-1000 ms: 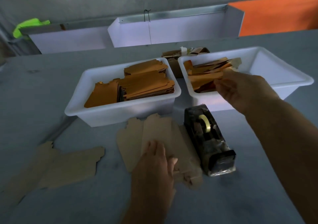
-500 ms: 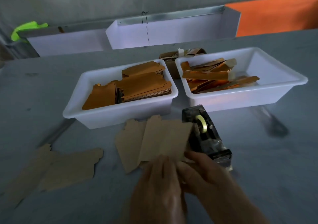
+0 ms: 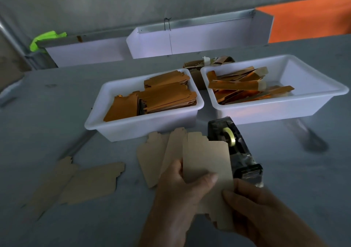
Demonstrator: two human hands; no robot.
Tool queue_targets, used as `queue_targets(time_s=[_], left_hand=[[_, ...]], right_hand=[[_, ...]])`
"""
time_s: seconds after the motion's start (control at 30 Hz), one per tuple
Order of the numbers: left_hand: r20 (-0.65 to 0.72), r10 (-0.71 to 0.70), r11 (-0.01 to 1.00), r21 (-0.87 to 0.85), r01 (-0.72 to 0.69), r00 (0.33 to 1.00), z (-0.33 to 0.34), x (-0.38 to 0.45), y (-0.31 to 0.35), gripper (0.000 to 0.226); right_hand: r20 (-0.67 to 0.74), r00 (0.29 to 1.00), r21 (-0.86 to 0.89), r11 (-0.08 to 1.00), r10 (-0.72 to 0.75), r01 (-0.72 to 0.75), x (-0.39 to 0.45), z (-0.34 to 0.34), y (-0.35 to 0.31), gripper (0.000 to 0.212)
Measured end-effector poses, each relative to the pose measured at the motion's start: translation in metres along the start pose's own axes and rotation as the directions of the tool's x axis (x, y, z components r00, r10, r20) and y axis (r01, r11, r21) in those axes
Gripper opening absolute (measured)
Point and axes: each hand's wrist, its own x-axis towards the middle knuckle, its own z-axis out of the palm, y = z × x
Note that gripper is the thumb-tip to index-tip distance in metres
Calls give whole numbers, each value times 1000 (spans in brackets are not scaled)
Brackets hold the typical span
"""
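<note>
Two white tubs sit side by side mid-worktop: the left tub (image 3: 142, 132) holds stacked orange card blanks (image 3: 167, 96), the right tub (image 3: 266, 112) loose orange folded pieces (image 3: 237, 85). A black tape dispenser (image 3: 237, 151) stands just before them; tan flat blanks (image 3: 81, 182) lie toward the left edge.

This looks like a small packing workshop, not a home or an office; a wide grey counter (image 3: 57, 114) carries two white plastic tubs; the left tub (image 3: 133, 131) holds neat stacks of flat gold-coloured blanks (image 3: 167, 98), and the right tub (image 3: 275, 110) holds folded gold pieces (image 3: 243, 87); brown card blanks (image 3: 89, 182) lie loose on the counter near a heavy black tape dispenser (image 3: 237, 151); behind them stand plain white metal troughs (image 3: 199, 39) and an orange panel (image 3: 307, 19); the wall is bare and grey.
</note>
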Motion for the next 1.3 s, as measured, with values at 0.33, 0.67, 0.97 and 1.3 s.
queue_targets(time_s=[0.33,0.67,0.97,1.3], left_hand=[[0,0,998,-60,0,1000,3,0,-7,16],[-20,112,994,-5,-112,994,11,-5,-10,20],[169,171,983,35,-180,971,-2,-6,-13,24],[317,-8,994,110,-28,948,-4,-16,-7,16]], right_hand=[[-227,896,-564,801,-382,199,-6,6,-3,26],[4,714,-876,342,-700,341,-11,32,18,44],[-142,813,-750,597,-565,285,-11,27,8,40],[-236,961,-98,988,-143,123,-2,6,0,44]])
